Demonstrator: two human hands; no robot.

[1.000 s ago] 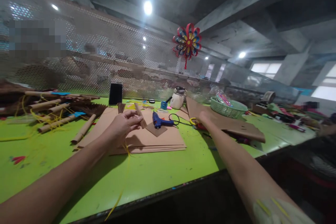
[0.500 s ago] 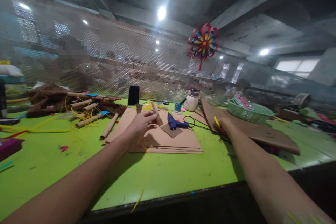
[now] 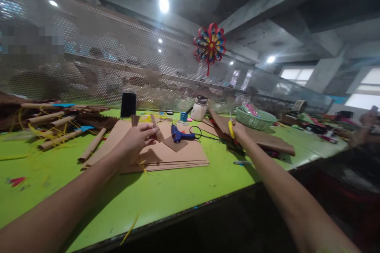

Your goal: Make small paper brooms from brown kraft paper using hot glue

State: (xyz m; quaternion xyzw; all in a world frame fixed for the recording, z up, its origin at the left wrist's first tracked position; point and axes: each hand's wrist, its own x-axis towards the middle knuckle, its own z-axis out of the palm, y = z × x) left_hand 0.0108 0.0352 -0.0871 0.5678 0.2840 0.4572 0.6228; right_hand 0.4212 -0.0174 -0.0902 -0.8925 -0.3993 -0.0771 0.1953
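My left hand (image 3: 133, 142) is closed in a pinch on a folded brown paper piece (image 3: 156, 126), just above a stack of tan paper sheets (image 3: 181, 158). A yellow string (image 3: 130, 229) trails below this hand toward the table's front edge. In my right hand (image 3: 240, 133) are yellow-handled scissors (image 3: 231, 128), raised with the thin blade pointing up. The fingers are wrapped round the handle and partly hidden. Between my hands a blue glue gun (image 3: 181, 135) lies across a small brown paper square (image 3: 173, 144) on the stack.
Paper rolls (image 3: 61, 138) tangled with yellow string lie at left. A phone (image 3: 128, 104) stands upright behind the stack. A white jar (image 3: 199, 108), a green basket (image 3: 255, 118) and large brown paper (image 3: 267, 142) are at the right. A perforated screen (image 3: 118, 63) rises behind the table.
My right hand has lifted the scissors from beside the large brown paper, so the handle and blade now show. My left hand keeps its pinch. The view swung left, then right again.
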